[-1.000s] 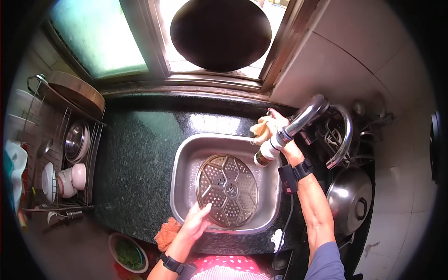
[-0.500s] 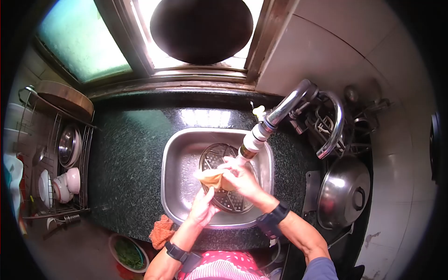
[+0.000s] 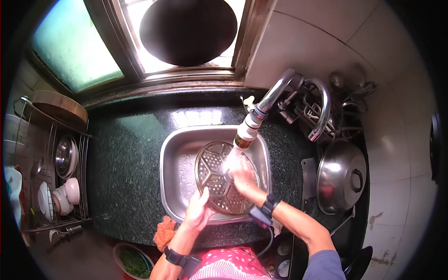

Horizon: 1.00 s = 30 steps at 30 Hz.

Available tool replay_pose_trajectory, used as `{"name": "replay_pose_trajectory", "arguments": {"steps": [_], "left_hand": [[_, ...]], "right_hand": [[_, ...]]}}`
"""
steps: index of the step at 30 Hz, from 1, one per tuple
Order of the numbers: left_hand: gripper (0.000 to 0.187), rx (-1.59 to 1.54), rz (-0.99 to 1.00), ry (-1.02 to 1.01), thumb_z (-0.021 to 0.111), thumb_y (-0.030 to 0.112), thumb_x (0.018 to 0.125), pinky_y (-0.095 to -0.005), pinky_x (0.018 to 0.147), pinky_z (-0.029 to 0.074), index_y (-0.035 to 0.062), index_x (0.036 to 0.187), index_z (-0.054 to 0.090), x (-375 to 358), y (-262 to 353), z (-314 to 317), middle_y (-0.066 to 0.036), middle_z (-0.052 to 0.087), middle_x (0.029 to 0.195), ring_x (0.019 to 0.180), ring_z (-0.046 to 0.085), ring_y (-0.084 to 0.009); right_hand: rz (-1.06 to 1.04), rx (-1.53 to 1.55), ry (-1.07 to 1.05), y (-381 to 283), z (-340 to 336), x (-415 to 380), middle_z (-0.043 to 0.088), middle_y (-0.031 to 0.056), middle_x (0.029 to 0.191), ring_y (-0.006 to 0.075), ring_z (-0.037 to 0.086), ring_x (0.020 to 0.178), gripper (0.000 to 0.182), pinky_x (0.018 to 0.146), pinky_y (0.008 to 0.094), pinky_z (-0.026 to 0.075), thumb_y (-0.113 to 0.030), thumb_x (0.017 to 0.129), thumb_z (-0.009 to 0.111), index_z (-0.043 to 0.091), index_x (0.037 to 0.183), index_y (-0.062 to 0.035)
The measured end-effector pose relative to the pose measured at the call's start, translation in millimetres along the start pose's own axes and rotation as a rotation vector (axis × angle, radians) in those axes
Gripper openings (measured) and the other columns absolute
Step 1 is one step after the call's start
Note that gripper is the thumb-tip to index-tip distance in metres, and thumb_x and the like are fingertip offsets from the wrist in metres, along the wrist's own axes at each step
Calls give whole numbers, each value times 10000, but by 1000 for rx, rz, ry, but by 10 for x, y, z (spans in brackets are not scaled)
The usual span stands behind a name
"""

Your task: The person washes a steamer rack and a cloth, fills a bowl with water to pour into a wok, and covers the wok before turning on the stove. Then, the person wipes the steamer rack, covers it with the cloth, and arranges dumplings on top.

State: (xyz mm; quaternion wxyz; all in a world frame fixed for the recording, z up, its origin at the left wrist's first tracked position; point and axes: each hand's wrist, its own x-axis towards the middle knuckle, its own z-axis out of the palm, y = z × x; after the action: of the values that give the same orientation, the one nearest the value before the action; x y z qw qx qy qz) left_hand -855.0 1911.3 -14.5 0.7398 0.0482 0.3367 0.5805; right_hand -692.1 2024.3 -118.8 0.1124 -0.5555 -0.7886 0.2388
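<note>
Pinching the near left edge of a round metal plate (image 3: 219,195) full of holes, the left hand (image 3: 199,215) has its grip clamped there, thumb on top and the other fingers mostly out of sight beneath. The plate lies within the sink (image 3: 166,186), toward its right side, under the tap (image 3: 248,131) that reaches in over the sink's far right corner. The right hand (image 3: 242,175) is over the plate's right half, just below the tap in the pale, bright stream of water (image 3: 232,161); it is blurred, so I cannot tell whether its grip is together, apart or around something. Good handling here would seem to mean a firm left thumb, so that the wet edge cannot slip, with the right hand working along the ridges and holes where the water falls. Turning the plate little by little should bring each part under the stream, and a slight tilt inward should send splashes into the sink rather than onto the tabletop (image 3: 123,179).
</note>
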Motion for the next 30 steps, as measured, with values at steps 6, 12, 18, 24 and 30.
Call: {"name": "replay_pose_trajectory", "arguments": {"steps": [6,12,18,24,30], "left_hand": [[430,12,-63,-35,468,255,985,-490,887,526,50,1350,373,5,4,-177,-142,540,1260,1101,587,-278],[418,48,-40,-10,459,257,990,-474,894,524,55,1349,389,-56,107,-191,-134,548,1255,1106,584,-276],[409,142,-100,-85,438,264,998,-475,904,518,36,1335,401,-130,103,-230,-145,554,1248,1100,588,-280],[470,-4,71,-59,410,315,1005,-463,905,505,64,1395,332,-38,200,-175,-136,484,1336,1153,552,-281],[482,20,115,-44,381,349,1004,-541,913,494,89,1403,309,-143,299,-281,-138,480,1339,1187,524,-305]], "right_hand": [[-108,400,23,-759,-197,-268,479,203,1203,360,441,1173,385,922,517,394,-263,911,492,522,1223,-40],[-333,189,-15,-730,-167,-244,497,194,1252,367,404,1225,390,989,588,286,-281,948,403,517,1241,-51],[-93,212,-71,-752,-353,255,433,232,1317,380,387,1242,403,1062,457,264,-209,951,377,466,1282,3],[-433,317,-124,-1261,-526,-582,307,218,1460,417,264,1355,478,1102,598,119,-187,947,382,358,1392,-16],[-255,-116,-87,-417,-127,-672,207,177,1513,462,171,1375,517,1029,713,177,-243,951,369,294,1459,-185]]}}
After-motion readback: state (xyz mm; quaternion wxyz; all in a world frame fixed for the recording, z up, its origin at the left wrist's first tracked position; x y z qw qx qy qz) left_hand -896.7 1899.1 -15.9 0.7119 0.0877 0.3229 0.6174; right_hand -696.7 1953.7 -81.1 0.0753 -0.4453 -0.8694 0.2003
